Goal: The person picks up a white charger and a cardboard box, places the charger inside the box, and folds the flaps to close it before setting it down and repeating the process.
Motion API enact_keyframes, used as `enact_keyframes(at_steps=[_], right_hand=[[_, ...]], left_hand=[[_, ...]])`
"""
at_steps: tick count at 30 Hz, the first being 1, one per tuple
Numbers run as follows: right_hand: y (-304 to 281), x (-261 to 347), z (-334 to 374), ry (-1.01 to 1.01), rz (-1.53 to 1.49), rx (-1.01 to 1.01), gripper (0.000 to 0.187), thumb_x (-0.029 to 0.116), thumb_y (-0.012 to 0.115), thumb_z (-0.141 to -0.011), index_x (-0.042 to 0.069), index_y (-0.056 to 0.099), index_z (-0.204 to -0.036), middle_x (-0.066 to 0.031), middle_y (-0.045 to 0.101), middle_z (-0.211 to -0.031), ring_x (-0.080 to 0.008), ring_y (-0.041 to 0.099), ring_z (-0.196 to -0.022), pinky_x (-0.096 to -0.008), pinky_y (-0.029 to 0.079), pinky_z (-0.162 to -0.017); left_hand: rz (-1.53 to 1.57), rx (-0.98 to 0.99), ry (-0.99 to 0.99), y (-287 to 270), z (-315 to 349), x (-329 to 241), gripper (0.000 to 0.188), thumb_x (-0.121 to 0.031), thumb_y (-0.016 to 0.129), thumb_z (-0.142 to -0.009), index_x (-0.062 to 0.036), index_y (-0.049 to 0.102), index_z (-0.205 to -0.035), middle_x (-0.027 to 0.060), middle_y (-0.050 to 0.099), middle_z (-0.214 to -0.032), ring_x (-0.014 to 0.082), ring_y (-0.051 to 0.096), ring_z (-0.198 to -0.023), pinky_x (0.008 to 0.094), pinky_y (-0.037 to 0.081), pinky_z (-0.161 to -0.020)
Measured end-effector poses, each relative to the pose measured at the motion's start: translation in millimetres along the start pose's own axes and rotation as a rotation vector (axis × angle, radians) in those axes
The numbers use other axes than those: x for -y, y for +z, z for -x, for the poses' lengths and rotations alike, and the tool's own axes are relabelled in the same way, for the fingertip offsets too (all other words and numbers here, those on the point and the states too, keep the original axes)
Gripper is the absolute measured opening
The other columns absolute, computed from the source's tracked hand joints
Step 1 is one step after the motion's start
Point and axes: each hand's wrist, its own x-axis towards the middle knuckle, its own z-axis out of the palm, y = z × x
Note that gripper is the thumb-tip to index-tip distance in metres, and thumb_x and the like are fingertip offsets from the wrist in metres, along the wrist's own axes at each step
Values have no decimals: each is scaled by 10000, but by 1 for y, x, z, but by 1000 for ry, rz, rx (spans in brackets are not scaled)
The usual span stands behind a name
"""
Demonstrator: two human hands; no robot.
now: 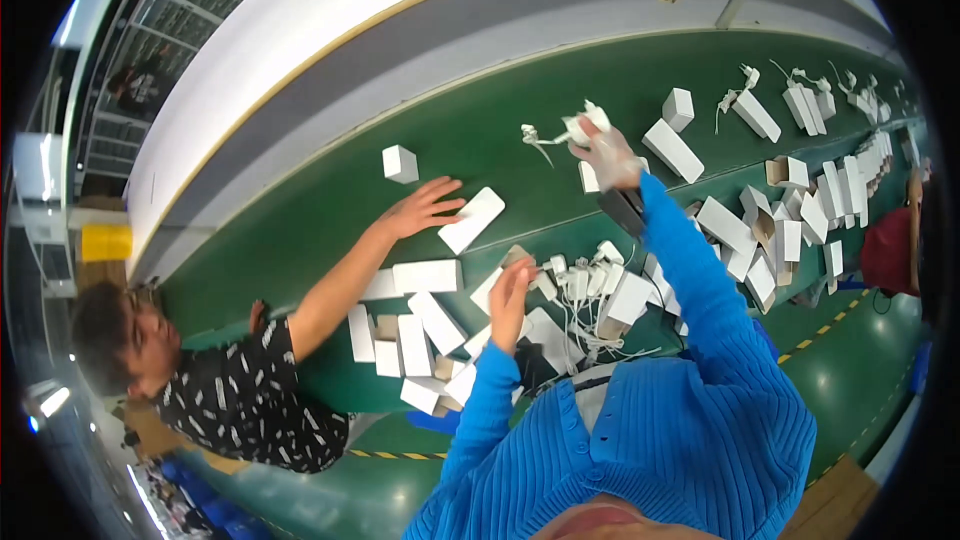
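Note:
My right hand (608, 155) reaches over the green conveyor belt, its fingers closed round a white power adapter (578, 130). A white cable with a plug (530, 133) trails to the left of it. Partly under that hand lies a white box (588, 177). Closer to my body, my left hand (509, 302) is raised with bent fingers pinched together beside a white adapter (557, 265); what they hold is unclear. A pile of white adapters and cables (590, 285) lies to its right, with an opened white box (627, 300) among them.
At the left a co-worker's hand (425, 208) reaches to a white box (474, 220) on the belt (330, 190). Several white boxes (412, 345) crowd the near ledge, and more boxes (780, 225) are heaped at the right. A white shelf (330, 10) runs above the belt's far side.

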Motion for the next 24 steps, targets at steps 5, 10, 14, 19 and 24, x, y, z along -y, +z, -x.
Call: enact_keyframes(at_steps=[5,10,14,19,24], right_hand=[[-13,-8,153,-186,23,283,532,418,640,-833,-5,507,-1127,-81,605,-1008,-163,576,-962,-329,466,-855],[-15,-27,244,-265,525,170,554,430,600,-862,-11,483,-1175,-65,597,-966,-138,570,-887,-266,463,-782],[-15,-47,254,-82,311,135,528,409,564,-890,-9,479,-1201,-61,588,-990,-142,567,-886,-263,460,-783],[-18,-62,264,219,200,221,503,383,551,-900,-5,482,-1212,-68,576,-1057,-165,553,-955,-279,439,-843],[-14,-80,261,-277,709,483,501,350,587,-880,-5,474,-1214,-78,569,-1066,-193,540,-993,-288,422,-877]], left_hand=[[1305,-38,-421,89,0,-57,503,-422,451,-935,-16,456,-1233,116,595,-960,244,568,-939,330,477,-809],[1605,804,27,67,-14,-2,467,-453,441,-927,-21,543,-1072,69,533,-771,183,516,-748,287,440,-696],[1327,66,-409,76,18,-23,376,-397,433,-944,-38,542,-938,15,364,-609,136,370,-581,259,352,-552],[1469,590,-160,42,17,58,366,-391,447,-945,-38,539,-928,29,415,-650,145,415,-621,245,374,-574],[1148,27,-115,63,20,31,424,-416,431,-946,-5,531,-983,97,543,-864,204,547,-870,284,470,-790]])
